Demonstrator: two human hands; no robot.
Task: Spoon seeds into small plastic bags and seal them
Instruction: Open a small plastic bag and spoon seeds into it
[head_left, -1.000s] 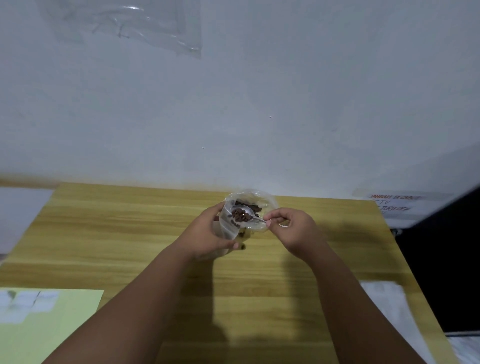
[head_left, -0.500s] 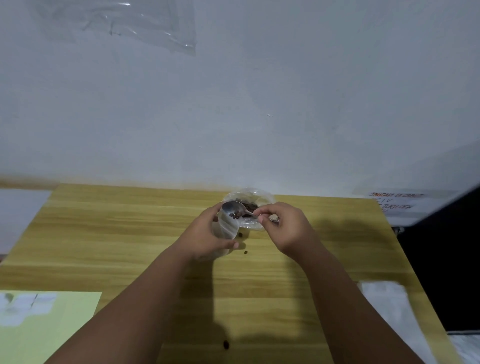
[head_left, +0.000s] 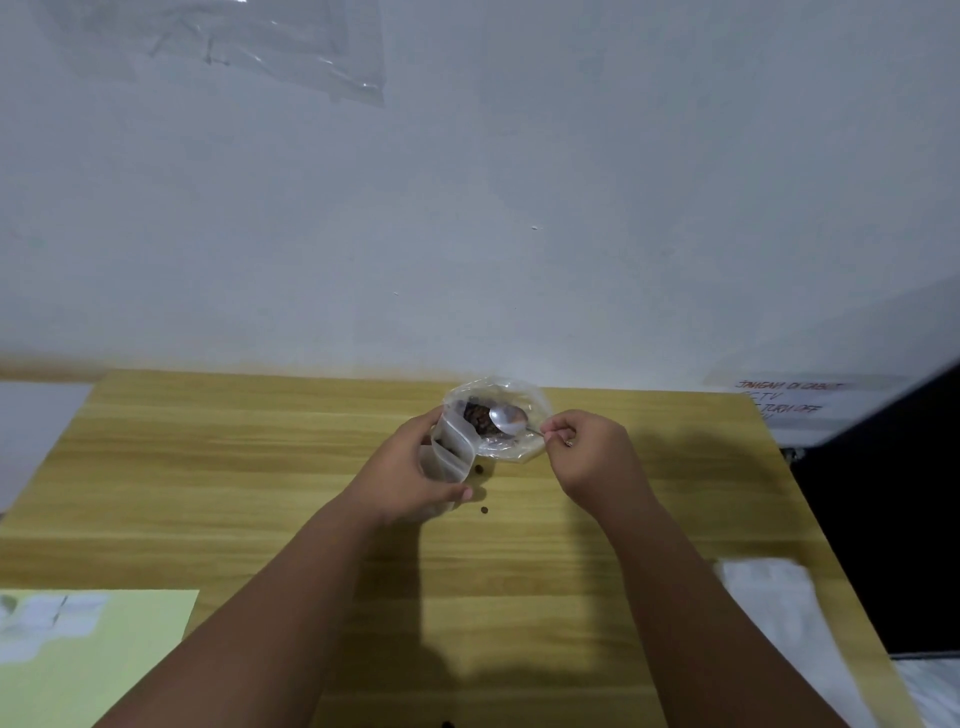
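Left hand (head_left: 415, 475) wraps the small bag (head_left: 451, 451), light and limp, best held near its mouth; right hand (head_left: 589, 452) pinches the spoon (head_left: 511, 420) handle

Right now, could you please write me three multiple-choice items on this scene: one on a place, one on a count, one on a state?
1. Where is the spoon's bowl?
A. Over the seeds in the large open bag
B. Flat on the green paper
C. Inside the small zip bag

2. How many loose seeds lie on the table just right of the left hand?
A. None
B. Two
C. Six

3. What state is the small zip bag in?
A. Sealed, lying flat
B. Held upright, mouth open
C. Torn in half

Answers:
1 A: the spoon, held by the right hand, sits over the seeds in the large open bag.
2 B: two loose seeds show on the table.
3 B: the left hand holds the small zip bag upright, open.
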